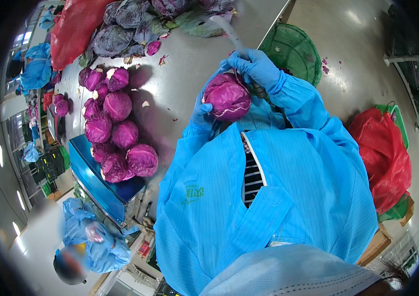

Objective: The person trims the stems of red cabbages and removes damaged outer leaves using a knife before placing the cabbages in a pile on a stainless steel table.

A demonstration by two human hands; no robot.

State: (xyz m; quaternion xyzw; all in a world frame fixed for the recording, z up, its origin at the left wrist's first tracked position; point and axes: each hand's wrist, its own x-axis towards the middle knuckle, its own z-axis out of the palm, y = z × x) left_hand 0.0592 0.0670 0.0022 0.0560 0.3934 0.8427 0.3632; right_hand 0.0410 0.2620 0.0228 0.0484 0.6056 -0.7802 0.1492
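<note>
A peeled red cabbage [226, 97] sits in my left hand [202, 112], with the gloved fingers curled round its left side. My right hand [257, 70], also in a blue glove, is closed at the cabbage's upper right. From its grip a pale, motion-blurred knife [230, 34] points up and to the left; the handle is hidden in the fingers. To the left, a group of peeled red cabbages [117, 106] stands on the metal table [170, 89]. Darker cabbages still in their outer leaves [113, 40] lie at the far side.
A blue metal tray [96, 172] adjoins the table at left, beneath some cabbages. A red mesh sack [73, 32] lies far left. Right of the table stands a green mesh basket [295, 49]; another red sack [384, 155] is farther right. A blue-clad person [93, 234] is at lower left.
</note>
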